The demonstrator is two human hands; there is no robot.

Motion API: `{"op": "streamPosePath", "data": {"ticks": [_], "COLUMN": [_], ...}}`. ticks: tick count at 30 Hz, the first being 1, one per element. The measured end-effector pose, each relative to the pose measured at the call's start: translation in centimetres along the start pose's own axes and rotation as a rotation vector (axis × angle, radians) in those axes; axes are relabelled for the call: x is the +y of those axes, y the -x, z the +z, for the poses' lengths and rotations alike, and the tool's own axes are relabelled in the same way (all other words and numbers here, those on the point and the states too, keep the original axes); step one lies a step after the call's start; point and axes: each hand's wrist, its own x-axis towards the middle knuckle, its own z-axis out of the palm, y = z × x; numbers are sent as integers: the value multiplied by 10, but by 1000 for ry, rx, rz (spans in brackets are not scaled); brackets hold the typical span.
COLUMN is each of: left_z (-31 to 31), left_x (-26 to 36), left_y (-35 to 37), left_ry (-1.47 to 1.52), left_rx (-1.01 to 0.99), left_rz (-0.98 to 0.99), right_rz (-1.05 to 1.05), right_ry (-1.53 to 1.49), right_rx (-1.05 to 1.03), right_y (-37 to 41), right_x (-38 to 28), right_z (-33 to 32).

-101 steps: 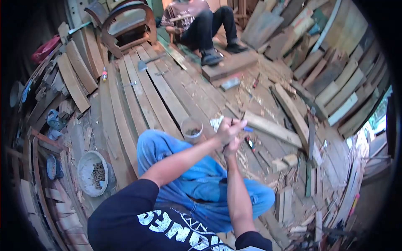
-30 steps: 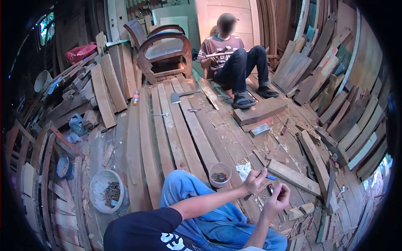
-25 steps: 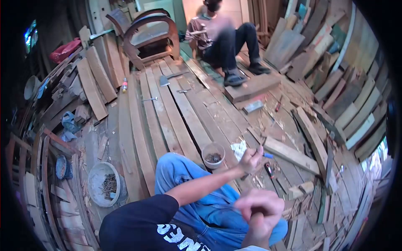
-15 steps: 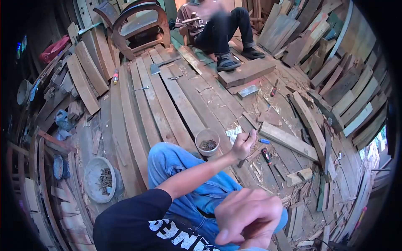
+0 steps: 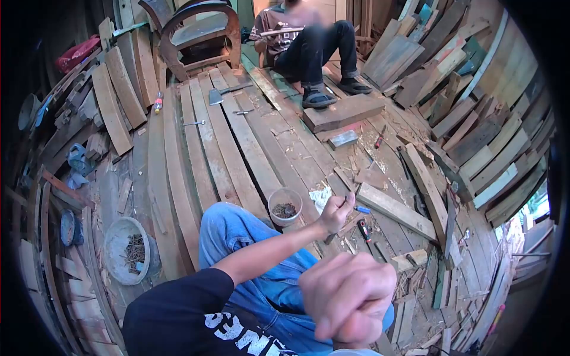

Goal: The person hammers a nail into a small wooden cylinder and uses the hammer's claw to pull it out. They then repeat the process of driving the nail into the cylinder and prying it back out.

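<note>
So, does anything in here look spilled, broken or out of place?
Nothing looks broken, but it is untidy: wood chips lie scattered over the floor planks beyond the left hand, and a hatchet lies loose on them. The plastic cup stands upright, nothing spilled.

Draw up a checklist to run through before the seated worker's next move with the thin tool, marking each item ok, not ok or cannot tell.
1. Grip of the left hand on the thin tool: ok.
2. Is the right hand free: cannot tell; it is curled and blurred near the camera.
3. Is the cup upright beside the knee: ok.
4. Is the floor beyond the hands free of clutter: not ok; a plank and wood scraps lie there.
5. Is the other person apart from the hands: ok, seated at the far end.
</note>
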Motion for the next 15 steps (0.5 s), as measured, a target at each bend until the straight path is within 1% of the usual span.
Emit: {"op": "streamPosePath", "data": {"ticks": [1, 3, 4, 5, 6, 7, 9, 10, 11, 12, 13, 14, 15], "left_z": [0, -2, -2, -3, -4, -4, 1, -1, 0, 1, -2, -2, -4], "left_x": [2, 0, -2, -6, -8, -11, 3, 6, 7, 9, 12, 14, 7], "left_y": [-1, 1, 3, 1, -2, 1, 4, 6, 6, 7, 7, 5, 2], "left_ry": [5, -1, 27, 55, -9, -3, 41, -1, 8, 22, 32, -24, -61], "left_rx": [-4, 8, 16, 24, 40, 41, 16, 17, 16, 27, 46, 117, 104], "left_rz": [2, -23, -70, -116, -37, -37, 15, -37, -21, -28, -39, -6, 7], "right_rz": [-53, -138, -52, 34, 103, 171, 80, 38, -12, 74, -15, -195, -317], "right_ry": [176, 703, 945, 1098, 1018, 938, 1410, 1567, 1720, 1725, 1757, 2130, 2077], "right_rx": [91, 170, 184, 215, 324, 432, 451, 500, 546, 617, 893, 912, 1189], "right_y": [5, 9, 9, 14, 20, 29, 55, 76, 103, 139, 165, 202, 220], "right_x": [5, 7, 1, -7, -10, -12, -18, -23, -32, -50, -55, -68, -68], "right_z": [-3, -18, -22, -26, -31, -37, -58, -70, -81, -89, -89, -102, -93]}}
